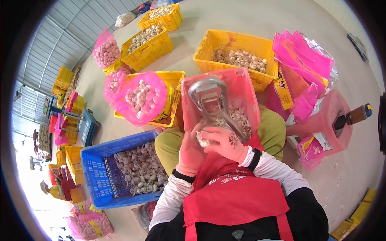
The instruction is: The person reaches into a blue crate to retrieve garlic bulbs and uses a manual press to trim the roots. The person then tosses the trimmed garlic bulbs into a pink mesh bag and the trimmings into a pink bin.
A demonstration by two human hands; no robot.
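Note:
A whitish garlic bulb [203,140] is held between both hands above the near end of a red crate [187,104]. My left hand [190,152], in a pink glove, wraps the bulb's left side. My right hand [225,143], in a pink glove with a dark print, closes over it from the right, hiding part of it. Just beyond the hands, a grey metal frame with a looped top [209,86] stands in the crate. Garlic pieces and loose skins [237,119] lie around its base. The crate sits between my knees.
A blue crate [94,176] of garlic stands at left. A yellow crate [235,38] with garlic is ahead. A full pink mesh bag [142,100] rests in another yellow crate. Pink bags [301,60] and a pink stool [323,128] bearing a phone and a bottle [359,114] are at right.

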